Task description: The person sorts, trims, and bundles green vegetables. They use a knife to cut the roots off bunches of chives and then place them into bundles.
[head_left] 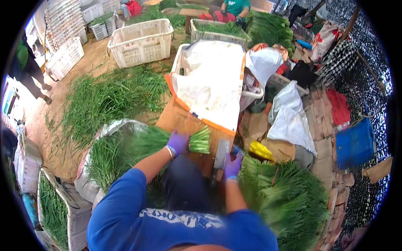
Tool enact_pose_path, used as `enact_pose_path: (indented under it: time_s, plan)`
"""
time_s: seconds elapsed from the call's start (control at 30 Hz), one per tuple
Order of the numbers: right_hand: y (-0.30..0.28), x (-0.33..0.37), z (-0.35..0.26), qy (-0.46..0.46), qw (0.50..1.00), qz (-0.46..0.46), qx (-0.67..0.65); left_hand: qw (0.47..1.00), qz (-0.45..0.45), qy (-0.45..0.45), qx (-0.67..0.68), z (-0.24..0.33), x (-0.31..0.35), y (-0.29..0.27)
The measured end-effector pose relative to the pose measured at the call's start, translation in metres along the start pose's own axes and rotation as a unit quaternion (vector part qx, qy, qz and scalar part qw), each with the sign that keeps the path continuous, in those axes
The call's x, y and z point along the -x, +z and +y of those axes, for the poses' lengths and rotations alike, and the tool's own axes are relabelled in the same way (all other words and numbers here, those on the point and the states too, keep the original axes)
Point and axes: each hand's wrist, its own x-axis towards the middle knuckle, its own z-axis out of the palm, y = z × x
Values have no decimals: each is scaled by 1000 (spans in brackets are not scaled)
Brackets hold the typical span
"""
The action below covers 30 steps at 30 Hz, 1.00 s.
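Note:
My left hand, in a purple glove, is closed around a bunch of long green chives. Their pale cut ends point right over a wooden board, while the leaves trail left. A cleaver with a broad grey blade lies at the board's right side, its dark handle toward me. Beside the blade is my right hand, also gloved in purple. Its fingertips are at a small dark blue thing; blur hides whether they grip it. More chives lie in a big heap at my right and in a white sack at my left.
A white sheet with orange edges drapes a crate beyond the board. Loose greens cover the floor at the left. White crates, a blue bin and white sacks stand around. Another person sits at the back; someone stands far left.

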Motion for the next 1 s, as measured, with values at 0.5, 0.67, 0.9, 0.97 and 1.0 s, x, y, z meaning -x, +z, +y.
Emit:
enact_pose_path:
  time_s: [0.5, 0.67, 0.9, 0.97, 1.0]
  plan:
    - [10, 46, -14, 136, 940, -194, 246, 982, 80, -48, 163, -29, 67, -53]
    - [2, 53, -6, 125, 957, -171, 200, 981, 41, 64, 178, 10, 65, -87]
    - [-30, 45, -31, 5, 981, -103, -167, 994, 12, 109, 25, 16, -24, -49]
    - [-36, 40, -57, 179, 938, -179, -236, 998, -5, 44, -45, 25, -37, -35]
    - [-34, 43, -60, 168, 940, -191, -228, 996, -12, 8, -83, 28, -42, -31]
